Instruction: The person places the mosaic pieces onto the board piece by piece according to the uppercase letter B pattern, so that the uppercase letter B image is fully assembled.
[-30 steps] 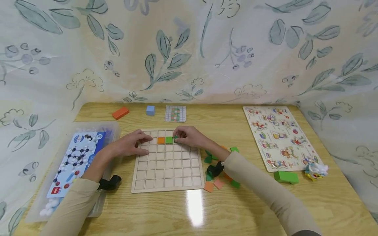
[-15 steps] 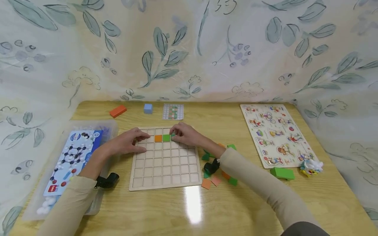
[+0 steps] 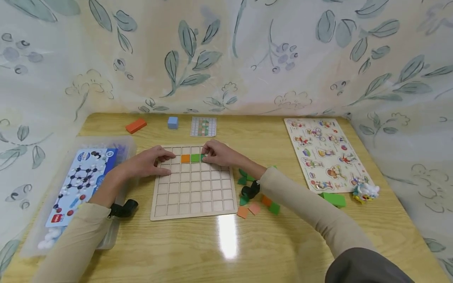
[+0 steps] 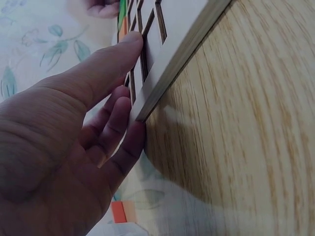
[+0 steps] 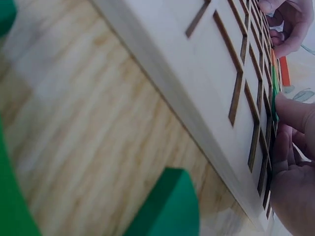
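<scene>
Looks like a tabletop play corner; cannot tell home from classroom. Screened with leaf-printed cloth (image 3: 247, 90) along the far and side edges of a wood-grain table (image 3: 276, 243), and stocked with a gridded board (image 3: 194, 188), a picture puzzle (image 3: 326, 165) toward the far right corner and a box (image 3: 109, 240) picturing molecules by the left edge.

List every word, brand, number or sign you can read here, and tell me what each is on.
None can be read for certain.
Blue sheet at the plastic box: white lettering on a red patch, too blurred to quote.
Same sheet: marks in the round badge, too small to read.
Cartoon puzzle board and patterned card: no words legible.
Wooden grid board: no lettering visible.
</scene>
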The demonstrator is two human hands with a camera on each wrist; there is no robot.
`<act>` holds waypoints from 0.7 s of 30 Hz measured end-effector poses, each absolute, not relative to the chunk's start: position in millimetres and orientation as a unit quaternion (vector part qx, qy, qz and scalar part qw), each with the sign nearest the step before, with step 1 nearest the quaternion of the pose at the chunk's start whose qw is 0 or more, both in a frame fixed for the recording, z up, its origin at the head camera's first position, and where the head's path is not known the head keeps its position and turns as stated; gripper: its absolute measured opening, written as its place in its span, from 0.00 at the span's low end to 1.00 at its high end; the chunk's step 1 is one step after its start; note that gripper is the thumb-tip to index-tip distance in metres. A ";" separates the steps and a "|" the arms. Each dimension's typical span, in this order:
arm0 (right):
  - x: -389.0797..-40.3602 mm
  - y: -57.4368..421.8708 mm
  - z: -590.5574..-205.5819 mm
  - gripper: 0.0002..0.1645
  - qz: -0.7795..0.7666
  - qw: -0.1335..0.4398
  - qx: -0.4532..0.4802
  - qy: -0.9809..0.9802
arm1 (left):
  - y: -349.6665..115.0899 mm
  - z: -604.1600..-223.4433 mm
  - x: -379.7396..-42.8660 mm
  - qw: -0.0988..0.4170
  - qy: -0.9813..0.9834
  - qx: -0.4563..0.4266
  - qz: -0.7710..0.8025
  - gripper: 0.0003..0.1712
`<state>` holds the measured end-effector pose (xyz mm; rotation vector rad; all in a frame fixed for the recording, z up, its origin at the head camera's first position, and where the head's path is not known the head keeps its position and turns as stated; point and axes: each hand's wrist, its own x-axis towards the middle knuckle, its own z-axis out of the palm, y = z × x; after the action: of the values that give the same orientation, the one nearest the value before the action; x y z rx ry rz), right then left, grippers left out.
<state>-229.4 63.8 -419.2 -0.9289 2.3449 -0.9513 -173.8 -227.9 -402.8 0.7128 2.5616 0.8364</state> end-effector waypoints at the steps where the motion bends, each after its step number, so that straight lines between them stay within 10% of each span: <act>1: -230.2 64.2 -418.7 0.11 -0.349 0.224 -0.332 0.848 | -227.9 -402.6 -174.4 0.176 0.905 0.252 0.295 0.32; 21: -223.7 91.7 -397.7 0.15 -0.469 0.187 -0.252 0.826 | -227.8 -403.0 -175.8 0.170 0.904 0.257 0.296 0.30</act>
<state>-223.7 91.7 -397.7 -0.7100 2.3245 -1.3200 -175.8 -227.8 -403.0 0.7317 2.5693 0.8417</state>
